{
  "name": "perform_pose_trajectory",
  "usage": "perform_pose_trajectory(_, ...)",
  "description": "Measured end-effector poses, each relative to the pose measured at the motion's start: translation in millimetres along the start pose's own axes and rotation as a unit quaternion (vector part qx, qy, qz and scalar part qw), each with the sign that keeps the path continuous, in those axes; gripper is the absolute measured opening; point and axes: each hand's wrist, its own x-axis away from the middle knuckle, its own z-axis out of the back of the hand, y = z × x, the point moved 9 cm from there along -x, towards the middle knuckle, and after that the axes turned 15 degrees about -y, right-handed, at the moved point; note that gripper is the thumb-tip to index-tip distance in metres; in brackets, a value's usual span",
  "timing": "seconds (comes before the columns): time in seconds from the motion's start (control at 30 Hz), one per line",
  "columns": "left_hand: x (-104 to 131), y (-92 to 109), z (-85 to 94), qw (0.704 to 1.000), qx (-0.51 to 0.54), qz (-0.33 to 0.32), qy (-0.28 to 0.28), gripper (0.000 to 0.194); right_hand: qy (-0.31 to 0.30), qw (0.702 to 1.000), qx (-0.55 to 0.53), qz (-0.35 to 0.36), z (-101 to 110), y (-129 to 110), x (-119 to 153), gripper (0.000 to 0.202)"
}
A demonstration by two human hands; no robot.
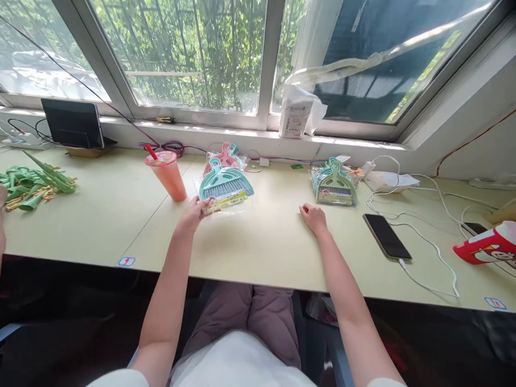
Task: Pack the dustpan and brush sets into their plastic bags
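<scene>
My left hand (192,214) grips the lower left corner of a teal dustpan and brush set (226,188) in a clear wrapper with a printed label strip. Behind it, partly covered, is a pink dustpan set (228,153), also wrapped. My right hand (314,217) is at the tabletop with its fingers curled in, and nothing shows in it. Just beyond that hand stand wrapped green dustpan and brush sets (335,185), grouped close together. Left of my left hand stands an orange-pink cup (171,177) with a red straw.
Green and tan pieces (34,185) lie heaped at the left, beside part of another person's hand (2,215). A tablet (72,123) leans near the window. A phone (387,236), white cables (439,258) and a red cup (487,244) occupy the right.
</scene>
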Motion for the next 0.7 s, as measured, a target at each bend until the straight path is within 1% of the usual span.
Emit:
perform_pose_trajectory(0.03, -5.7, 3.6, -15.7, 0.999, 0.035, -0.011, -0.027, 0.031, 0.008, 1.000, -0.013, 0.007, 1.8, -2.4, 0.2, 0.031)
perform_pose_trajectory(0.07, -15.5, 3.4, -33.6, 0.996, 0.068, -0.004, -0.052, 0.033, 0.014, 0.999, -0.035, 0.018, 3.0, -5.3, 0.1, 0.034)
perform_pose_trajectory(0.13, -45.8, 1.0, -75.8, 0.986, 0.132, 0.002, -0.100, 0.035, 0.042, 0.993, -0.104, 0.036, 7.6, -10.5, 1.8, 0.040)
perform_pose_trajectory(0.2, -82.8, -4.7, -121.4, 0.974, 0.182, -0.011, -0.134, 0.036, 0.132, 0.978, -0.155, 0.041, 21.9, -16.2, 13.1, 0.043)
perform_pose_trajectory(0.23, -100.4, -10.3, -141.2, 0.970, 0.201, -0.026, -0.135, 0.037, 0.164, 0.971, -0.167, 0.053, 27.1, -23.5, 20.3, 0.044)
perform_pose_trajectory(0.27, -115.7, -20.6, -158.1, 0.967, 0.217, -0.032, -0.127, 0.039, 0.176, 0.966, -0.176, 0.075, 29.2, -34.3, 26.2, 0.044)
perform_pose_trajectory(0.33, -136.6, -50.6, -188.1, 0.963, 0.234, -0.019, -0.128, 0.042, 0.156, 0.957, -0.204, 0.134, 25.8, -60.2, 31.9, 0.042)
perform_pose_trajectory(0.37, -142.2, -68.1, -197.7, 0.963, 0.239, -0.003, -0.126, 0.043, 0.136, 0.953, -0.223, 0.155, 21.2, -71.5, 31.4, 0.040)
perform_pose_trajectory(0.4, -145.3, -83.8, -202.3, 0.962, 0.247, 0.007, -0.117, 0.045, 0.126, 0.948, -0.250, 0.155, 17.0, -77.1, 29.2, 0.038)
perform_pose_trajectory(0.47, -147.6, -101.1, -206.0, 0.954, 0.271, -0.006, -0.127, 0.050, 0.115, 0.931, -0.329, 0.111, 6.7, -74.6, 19.8, 0.038)
perform_pose_trajectory(0.5, -147.9, -106.1, -204.3, 0.952, 0.278, -0.010, -0.129, 0.051, 0.100, 0.919, -0.372, 0.089, -0.2, -71.2, 13.5, 0.038)
perform_pose_trajectory(0.53, -148.1, -108.1, -203.1, 0.950, 0.281, -0.012, -0.136, 0.051, 0.084, 0.904, -0.413, 0.071, -6.9, -67.3, 7.5, 0.039)
perform_pose_trajectory(0.6, -148.0, -104.5, -203.3, 0.947, 0.279, -0.020, -0.160, 0.049, 0.055, 0.874, -0.480, 0.053, -16.7, -60.9, -1.7, 0.043)
perform_pose_trajectory(0.7, -145.1, -94.3, -215.5, 0.940, 0.266, -0.025, -0.213, 0.047, 0.063, 0.847, -0.526, 0.044, -16.5, -51.0, -5.2, 0.045)
